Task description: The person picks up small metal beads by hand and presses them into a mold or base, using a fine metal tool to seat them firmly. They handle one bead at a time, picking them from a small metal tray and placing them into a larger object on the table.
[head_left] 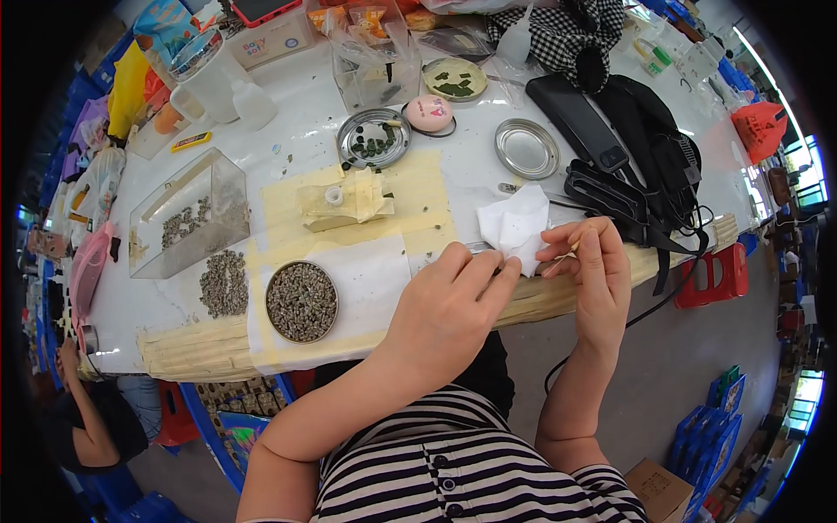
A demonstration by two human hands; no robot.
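Note:
My left hand (455, 305) is closed at the front edge of the table, its fingertips pinched together against the lower part of a crumpled white tissue (513, 218). What sits between those fingertips is hidden. To the right of the tissue, my right hand (600, 283) is raised with thumb and fingers pinched on a thin, pale stick-like piece (575, 247), too small to make out fully. Left of my hands, a round tin (336, 322) full of small grey-brown pieces stands on white paper. Behind it, a block wrapped in yellowish tape (349, 209) rests on a taped sheet.
A clear bin (144, 248) and a loose pile of small pieces (224, 283) are at left. Farther back are a metal dish with dark green pieces (349, 144), a round lid (527, 148) and a pink egg-shaped case (429, 113). A black bag (645, 131) with a cable lies at right.

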